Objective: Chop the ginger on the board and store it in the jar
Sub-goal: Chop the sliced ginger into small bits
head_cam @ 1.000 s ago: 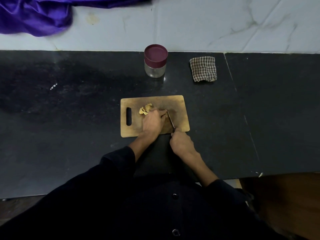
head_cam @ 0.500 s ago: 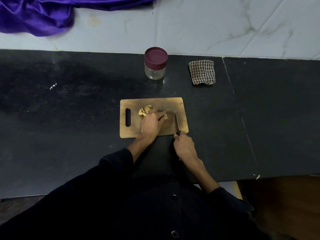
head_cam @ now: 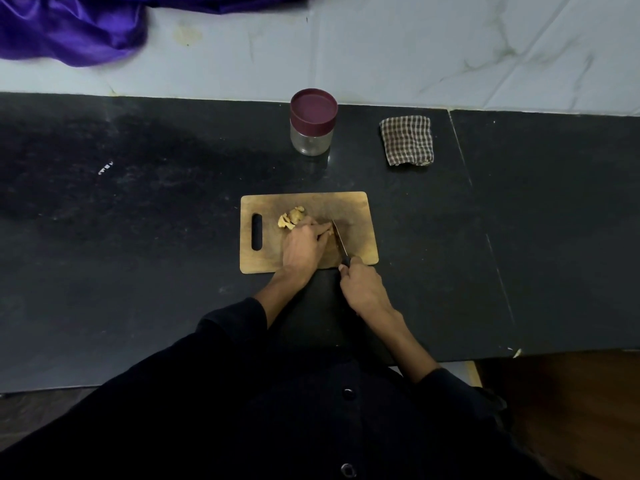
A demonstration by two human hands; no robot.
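Both forearms reached forward from dark sleeves pushed up toward the elbows, converging ahead of the torso. The left hand (head_cam: 303,245) lay knuckles up, its fingers bent and bunched together, tips pressed down and pointing to the right. The right hand (head_cam: 362,289) sat nearer the body and just to the right of the left, its fingers wrapped in a grip with the thumb pointing forward. The two hands were close but not touching.
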